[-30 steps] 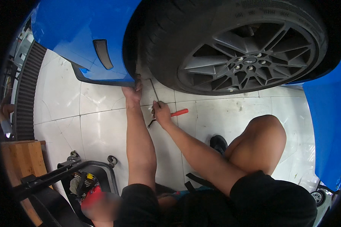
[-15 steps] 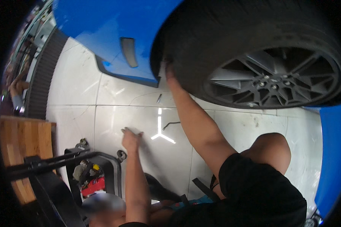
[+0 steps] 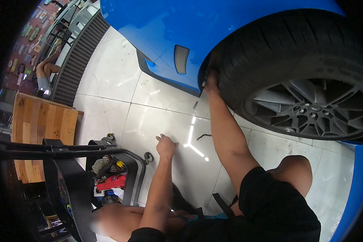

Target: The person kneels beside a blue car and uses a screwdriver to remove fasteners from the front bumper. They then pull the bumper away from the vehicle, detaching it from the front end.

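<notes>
White tiled garage floor (image 3: 109, 80), beside a blue car (image 3: 181, 28).
My right hand (image 3: 212, 80) presses open against the tyre (image 3: 278, 52); my left hand (image 3: 165, 146) hovers open, empty, above the tiles.

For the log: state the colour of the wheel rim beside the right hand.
Dark grey, multi-spoke wheel rim, clearest in the head view.

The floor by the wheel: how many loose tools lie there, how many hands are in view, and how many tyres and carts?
Hands: 2, the left hand held over the floor tiles, the right hand up at the tyre's edge
Tyres: 1, the black tyre
Loose tools on the floor: 2, a bent dark tool and a small grey piece
Carts: 1, the black cart
Total: 6
</notes>
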### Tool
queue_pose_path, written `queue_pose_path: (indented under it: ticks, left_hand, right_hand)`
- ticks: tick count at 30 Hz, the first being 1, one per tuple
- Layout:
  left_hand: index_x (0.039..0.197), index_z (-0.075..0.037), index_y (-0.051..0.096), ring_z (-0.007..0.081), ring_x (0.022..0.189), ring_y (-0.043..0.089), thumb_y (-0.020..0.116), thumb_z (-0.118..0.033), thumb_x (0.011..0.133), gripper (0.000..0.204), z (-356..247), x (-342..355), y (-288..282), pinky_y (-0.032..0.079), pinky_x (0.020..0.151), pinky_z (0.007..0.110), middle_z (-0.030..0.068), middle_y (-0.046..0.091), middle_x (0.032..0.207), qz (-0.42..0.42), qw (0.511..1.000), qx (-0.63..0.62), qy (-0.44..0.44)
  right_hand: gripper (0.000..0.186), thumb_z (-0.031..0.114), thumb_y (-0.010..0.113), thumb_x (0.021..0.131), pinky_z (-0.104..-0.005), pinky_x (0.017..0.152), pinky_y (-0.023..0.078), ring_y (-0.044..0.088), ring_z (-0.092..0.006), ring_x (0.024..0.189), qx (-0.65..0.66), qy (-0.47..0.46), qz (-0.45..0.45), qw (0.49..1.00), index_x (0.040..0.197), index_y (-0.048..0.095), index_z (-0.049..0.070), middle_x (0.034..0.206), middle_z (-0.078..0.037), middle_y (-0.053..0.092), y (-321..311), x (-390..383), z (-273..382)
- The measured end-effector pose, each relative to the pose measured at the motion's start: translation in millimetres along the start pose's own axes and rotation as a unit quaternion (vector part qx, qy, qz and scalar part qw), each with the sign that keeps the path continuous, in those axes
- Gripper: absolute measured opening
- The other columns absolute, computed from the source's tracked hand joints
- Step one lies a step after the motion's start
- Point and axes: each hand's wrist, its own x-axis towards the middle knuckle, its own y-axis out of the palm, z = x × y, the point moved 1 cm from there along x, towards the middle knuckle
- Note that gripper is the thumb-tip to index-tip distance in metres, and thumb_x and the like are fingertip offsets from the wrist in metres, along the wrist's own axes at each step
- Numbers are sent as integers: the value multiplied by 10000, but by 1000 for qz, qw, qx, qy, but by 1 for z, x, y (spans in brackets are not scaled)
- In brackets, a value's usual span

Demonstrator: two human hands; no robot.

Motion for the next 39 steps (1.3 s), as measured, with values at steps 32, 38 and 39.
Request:
queue_pose_path:
  ticks: [32,38,39]
  left_hand:
    - [1008,55,693,421,1039,655,748,-389,822,485,-29,12,-21,546,846,456,261,684,1064,20,998,-27,47]
    - [1060,19,710,334,936,702,583,-258,946,325,-91,4,-117,515,845,378,227,715,975,-167,922,-323,136]
    - [1107,38,690,283,934,707,585,-236,953,332,-100,8,-127,508,855,349,204,728,980,-169,896,-378,159]
  right_hand:
    - [384,149,386,1027,-540,720,636,596,-406,1137,159,45,23,986,1371,378,-22,1406,-215,432,20,-160,45]
    - [400,175,434,1031,-507,698,643,647,-409,1028,153,-29,7,988,1365,379,-38,1352,-221,470,16,-157,31]
    - [390,185,445,1031,-491,689,644,652,-393,1012,176,-25,9,984,1346,408,-42,1314,-214,501,20,-158,29]
